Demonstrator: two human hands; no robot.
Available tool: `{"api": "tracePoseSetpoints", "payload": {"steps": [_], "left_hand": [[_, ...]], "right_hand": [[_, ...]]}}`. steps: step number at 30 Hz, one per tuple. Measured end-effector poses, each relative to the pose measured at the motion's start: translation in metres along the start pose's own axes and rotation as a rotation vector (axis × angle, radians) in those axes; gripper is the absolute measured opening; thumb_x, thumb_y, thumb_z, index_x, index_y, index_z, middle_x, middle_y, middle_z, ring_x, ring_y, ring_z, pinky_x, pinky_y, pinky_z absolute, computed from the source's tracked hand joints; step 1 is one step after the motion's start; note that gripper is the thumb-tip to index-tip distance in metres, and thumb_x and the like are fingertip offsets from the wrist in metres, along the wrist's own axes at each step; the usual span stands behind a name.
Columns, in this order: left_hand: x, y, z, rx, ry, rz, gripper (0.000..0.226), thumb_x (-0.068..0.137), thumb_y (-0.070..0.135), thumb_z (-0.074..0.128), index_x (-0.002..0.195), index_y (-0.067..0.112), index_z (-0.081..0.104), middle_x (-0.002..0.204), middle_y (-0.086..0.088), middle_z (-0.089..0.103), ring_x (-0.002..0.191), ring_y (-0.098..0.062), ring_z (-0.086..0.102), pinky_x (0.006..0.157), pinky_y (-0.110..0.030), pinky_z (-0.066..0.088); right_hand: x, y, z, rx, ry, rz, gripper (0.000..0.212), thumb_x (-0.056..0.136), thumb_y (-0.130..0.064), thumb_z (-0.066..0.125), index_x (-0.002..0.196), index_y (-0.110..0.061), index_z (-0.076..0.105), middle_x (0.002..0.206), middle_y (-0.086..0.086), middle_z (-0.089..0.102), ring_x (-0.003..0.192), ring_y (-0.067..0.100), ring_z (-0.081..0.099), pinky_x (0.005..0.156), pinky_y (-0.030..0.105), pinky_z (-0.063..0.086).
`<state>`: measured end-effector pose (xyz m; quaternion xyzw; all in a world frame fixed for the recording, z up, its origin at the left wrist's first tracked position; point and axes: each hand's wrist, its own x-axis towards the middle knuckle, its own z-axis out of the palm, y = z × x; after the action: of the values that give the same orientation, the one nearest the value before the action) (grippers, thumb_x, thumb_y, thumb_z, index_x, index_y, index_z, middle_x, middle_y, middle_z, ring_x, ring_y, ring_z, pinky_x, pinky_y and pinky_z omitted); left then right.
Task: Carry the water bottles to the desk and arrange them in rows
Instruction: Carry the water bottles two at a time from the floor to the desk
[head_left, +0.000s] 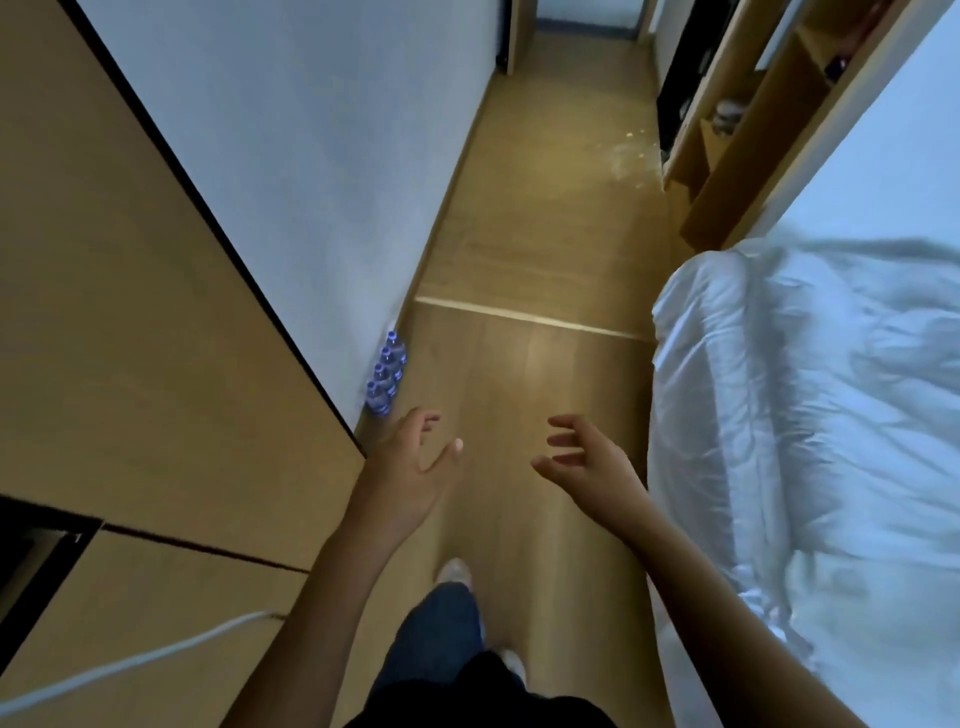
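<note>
Several small water bottles (385, 376) with blue caps and blue labels stand in a tight group on the wooden floor, against the white wall beside the corner of the desk (130, 338). My left hand (408, 470) hovers just below and right of them, fingers spread and empty. My right hand (584, 462) is held out over the floor further right, fingers loosely bent, holding nothing. Neither hand touches a bottle.
A wooden desk surface fills the left, with a white cable (130, 662) lying on it. A bed with a rumpled white duvet (810, 441) fills the right. Between them a wooden floor (545, 249) runs ahead into a corridor past open shelving (727, 145).
</note>
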<state>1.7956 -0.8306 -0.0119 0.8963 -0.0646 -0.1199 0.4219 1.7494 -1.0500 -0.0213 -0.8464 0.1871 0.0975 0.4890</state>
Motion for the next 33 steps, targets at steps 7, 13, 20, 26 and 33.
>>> {"api": "tracePoseSetpoints", "payload": {"steps": [7,13,20,26,33], "left_hand": [[0.167,-0.003,-0.015,-0.053,0.040,-0.061,0.037,0.093,0.036,0.061,0.126,0.024,0.052,0.127,0.003,0.059,0.117,-0.012,0.054,0.098,-0.040,0.049],[0.291,0.003,-0.055,-0.060,0.071,-0.092,0.040,0.093,0.034,0.062,0.129,0.022,0.052,0.126,0.002,0.060,0.115,-0.015,0.057,0.098,-0.037,0.048],[0.376,-0.011,-0.083,-0.041,0.177,-0.209,0.021,0.093,0.035,0.061,0.110,0.033,0.050,0.107,0.013,0.055,0.096,-0.010,0.057,0.085,-0.029,0.047],[0.432,-0.021,-0.084,-0.081,0.319,-0.407,0.026,0.092,0.040,0.060,0.115,0.031,0.051,0.115,0.009,0.058,0.099,-0.012,0.057,0.087,-0.031,0.048],[0.511,-0.001,-0.060,-0.151,0.515,-0.665,0.037,0.094,0.038,0.060,0.127,0.023,0.051,0.128,0.000,0.059,0.104,-0.016,0.058,0.087,-0.031,0.048]], "right_hand": [[0.174,-0.052,0.003,-0.062,-0.078,-0.034,0.055,0.086,-0.042,0.071,0.135,-0.036,0.045,0.120,-0.014,0.054,0.104,0.007,0.059,0.076,0.021,0.051],[0.301,-0.122,-0.005,-0.061,-0.129,-0.057,0.054,0.089,-0.035,0.070,0.137,-0.029,0.046,0.120,-0.006,0.055,0.101,0.008,0.057,0.058,0.009,0.043],[0.414,-0.174,0.002,-0.129,-0.260,-0.112,0.051,0.090,-0.032,0.070,0.135,-0.026,0.048,0.117,-0.005,0.056,0.100,0.010,0.060,0.076,0.021,0.049],[0.522,-0.200,0.011,-0.161,-0.469,-0.158,0.049,0.088,-0.027,0.073,0.132,-0.027,0.050,0.119,-0.002,0.058,0.099,0.011,0.060,0.077,0.023,0.051],[0.643,-0.245,0.003,-0.348,-0.778,-0.342,0.057,0.090,-0.032,0.070,0.141,-0.024,0.046,0.128,-0.002,0.057,0.105,0.010,0.059,0.071,0.010,0.045]]}}
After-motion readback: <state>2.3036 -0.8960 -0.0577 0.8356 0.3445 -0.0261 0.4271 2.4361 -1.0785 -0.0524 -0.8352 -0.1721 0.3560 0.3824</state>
